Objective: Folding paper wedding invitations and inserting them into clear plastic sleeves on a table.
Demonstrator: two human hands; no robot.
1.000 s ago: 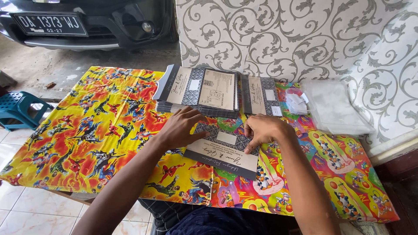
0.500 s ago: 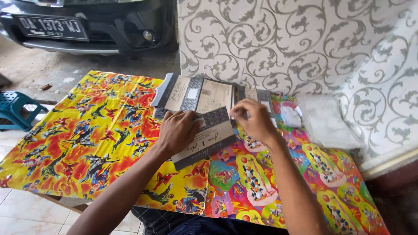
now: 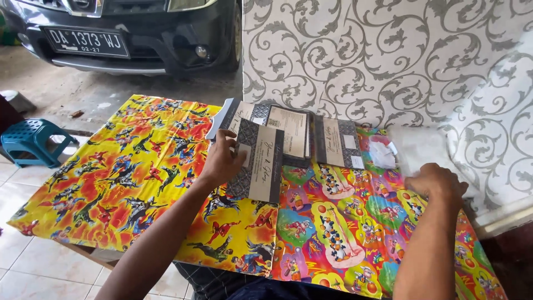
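A folded card (image 3: pixel 261 162), dark patterned on one half and beige on the other, lies on the desk (image 3: pixel 139 183), which is covered in bright cartoon-print wrap. The left hand (image 3: pixel 223 161) grips the card's left edge, fingers curled around it. Just behind it sits a stack of similar cards (image 3: pixel 288 132). The right hand (image 3: pixel 437 183) rests, loosely curled and holding nothing, on a pile of clear plastic sleeves (image 3: pixel 422 147). A blue stool (image 3: pixel 33 141) stands on the floor.
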